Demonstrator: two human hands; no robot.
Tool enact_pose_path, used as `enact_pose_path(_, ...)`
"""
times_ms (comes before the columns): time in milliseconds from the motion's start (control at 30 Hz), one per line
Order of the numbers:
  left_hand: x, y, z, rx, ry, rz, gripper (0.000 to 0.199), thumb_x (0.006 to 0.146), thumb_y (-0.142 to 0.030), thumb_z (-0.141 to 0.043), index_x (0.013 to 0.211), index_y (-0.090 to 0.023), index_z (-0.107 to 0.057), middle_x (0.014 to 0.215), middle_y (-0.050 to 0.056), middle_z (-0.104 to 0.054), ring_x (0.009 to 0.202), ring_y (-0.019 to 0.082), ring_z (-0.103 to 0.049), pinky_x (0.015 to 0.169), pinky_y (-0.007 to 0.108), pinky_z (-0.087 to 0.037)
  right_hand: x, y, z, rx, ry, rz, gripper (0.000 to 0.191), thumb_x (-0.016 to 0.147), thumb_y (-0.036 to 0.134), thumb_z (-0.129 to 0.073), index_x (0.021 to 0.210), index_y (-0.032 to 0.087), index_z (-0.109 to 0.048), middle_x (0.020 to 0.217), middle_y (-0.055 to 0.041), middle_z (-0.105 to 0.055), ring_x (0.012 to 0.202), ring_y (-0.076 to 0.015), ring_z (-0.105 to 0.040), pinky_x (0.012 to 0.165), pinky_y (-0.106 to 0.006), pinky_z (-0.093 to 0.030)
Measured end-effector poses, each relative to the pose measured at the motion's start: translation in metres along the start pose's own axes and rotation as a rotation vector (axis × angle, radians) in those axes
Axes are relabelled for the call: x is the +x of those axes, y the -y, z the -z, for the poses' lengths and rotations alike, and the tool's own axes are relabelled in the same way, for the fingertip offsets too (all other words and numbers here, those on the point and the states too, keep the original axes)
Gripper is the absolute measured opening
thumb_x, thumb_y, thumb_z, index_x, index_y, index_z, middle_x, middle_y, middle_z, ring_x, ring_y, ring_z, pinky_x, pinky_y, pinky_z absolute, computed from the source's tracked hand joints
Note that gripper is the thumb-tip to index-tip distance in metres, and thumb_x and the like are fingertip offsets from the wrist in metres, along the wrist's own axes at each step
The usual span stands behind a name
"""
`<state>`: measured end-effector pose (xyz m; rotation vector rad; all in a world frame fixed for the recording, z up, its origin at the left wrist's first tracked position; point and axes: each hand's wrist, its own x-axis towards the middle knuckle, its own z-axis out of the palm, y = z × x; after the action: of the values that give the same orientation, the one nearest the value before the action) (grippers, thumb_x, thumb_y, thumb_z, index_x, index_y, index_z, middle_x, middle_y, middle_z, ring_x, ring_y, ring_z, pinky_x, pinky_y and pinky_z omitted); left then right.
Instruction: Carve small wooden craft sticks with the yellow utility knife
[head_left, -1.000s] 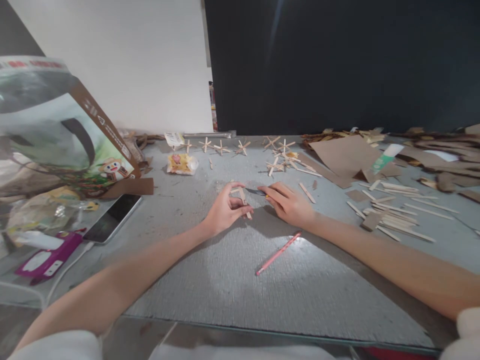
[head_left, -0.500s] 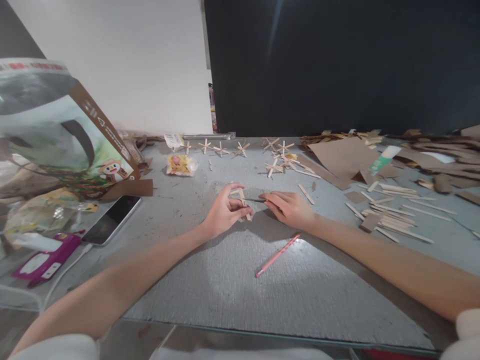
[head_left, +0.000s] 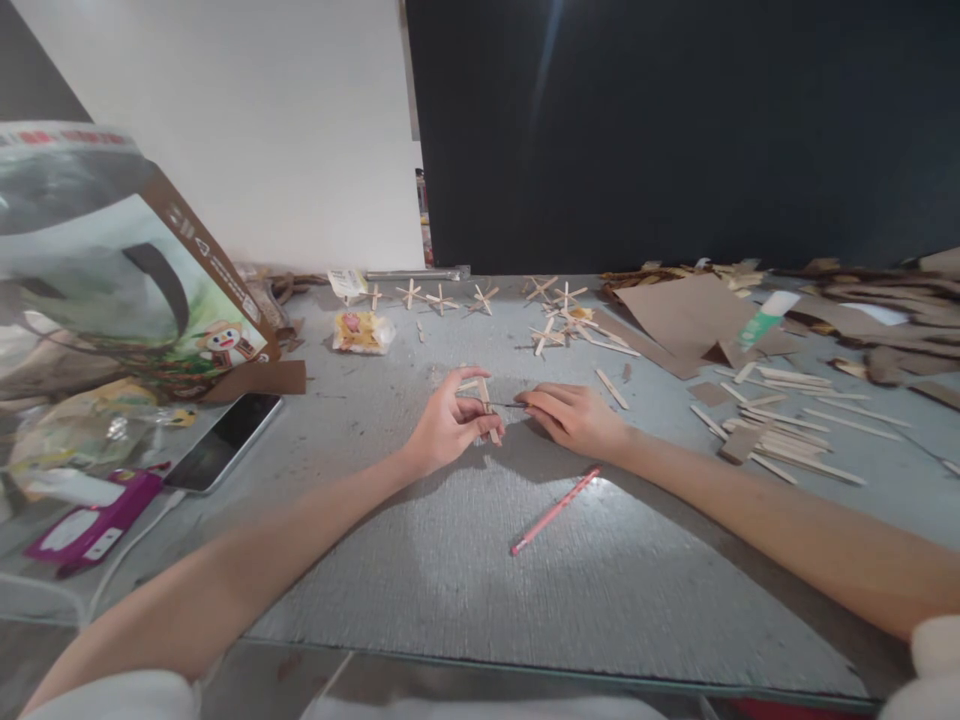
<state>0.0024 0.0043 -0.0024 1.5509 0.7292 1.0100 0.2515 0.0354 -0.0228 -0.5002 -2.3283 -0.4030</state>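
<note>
1. My left hand [head_left: 444, 425] is closed in a pinch, thumb against fingers, gripping a few joined wooden sticks [head_left: 484, 390] above the middle of the table [head_left: 360, 560].
2. My right hand [head_left: 576, 418] is curled around the handle of what looks like a small knife [head_left: 512, 405], its thin dark blade pointing left toward the sticks.
3. What is different is the blade: a second ago it slants higher, level with the far part of the sticks; now it lies lower and nearly flat, close to my left fingertips.
4. My left hand and the sticks stay in almost the same spot, so the right hand seems to be doing the moving while the left steadies the piece.
5. I take this to mean the blade is working at the nearer part of the piece; whether it touches the wood, I cannot tell.
6. The pink pencil [head_left: 556, 510] lies on the near side, apart from both hands.
7. A loose stick [head_left: 612, 388] lies just beyond my right hand, star-shaped stick pieces [head_left: 441, 298] stand along the far side, and a stick pile [head_left: 799, 440] lies to the right.
</note>
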Motion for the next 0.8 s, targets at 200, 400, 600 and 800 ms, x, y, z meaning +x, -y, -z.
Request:
enact_pose_path(200, 0.0007, 0.0038, 0.0003, -0.027, 0.058, 0.024, 0.064, 0.084, -0.038, -0.085, 0.130, -0.019, -0.044, 0.072, 0.000, -0.076, 0.062, 0.017, -0.074, 0.065, 0.028, -0.051, 0.0008, 0.0005, 0.0014, 0.003, 0.030, 0.026, 0.024, 0.110, 0.022, -0.044, 0.117, 0.017, -0.067, 0.089, -0.0081, -0.071, 0.074, -0.0181, -0.067, 0.067, -0.029, -0.053)
enact_pose_path(400, 0.0012, 0.0039, -0.0024, -0.060, 0.092, 0.053, 0.059, 0.085, -0.037, -0.083, 0.124, -0.021, -0.042, 0.067, -0.002, -0.074, 0.059, 0.017, -0.073, 0.063, 0.028, -0.049, 0.0017, 0.0011, 0.0022, 0.054, 0.014, 0.029, 0.025, 0.109, 0.021, -0.047, 0.122, 0.017, -0.068, 0.089, -0.0080, -0.071, 0.075, -0.0175, -0.066, 0.067, -0.029, -0.055)
enact_pose_path(600, 0.0008, 0.0022, -0.0054, -0.141, 0.028, 0.047, 0.058, 0.083, -0.039, -0.084, 0.119, -0.023, -0.041, 0.067, -0.004, -0.073, 0.058, 0.015, -0.072, 0.062, 0.027, -0.049, -0.0015, -0.0021, -0.0010, 0.101, -0.013, -0.031, 0.028, 0.108, 0.021, -0.047, 0.125, 0.017, -0.069, 0.092, -0.0091, -0.071, 0.077, -0.0184, -0.067, 0.067, -0.029, -0.056)
enact_pose_path(800, 0.0015, 0.0054, -0.0071, -0.139, 0.030, 0.062, 0.061, 0.082, -0.040, -0.085, 0.120, -0.022, -0.041, 0.066, -0.004, -0.073, 0.057, 0.015, -0.071, 0.062, 0.027, -0.048, 0.0000, 0.0002, -0.0031, 0.055, -0.032, 0.024, 0.022, 0.109, 0.020, -0.048, 0.119, 0.014, -0.067, 0.087, -0.0071, -0.070, 0.071, -0.0166, -0.064, 0.064, -0.027, -0.053)
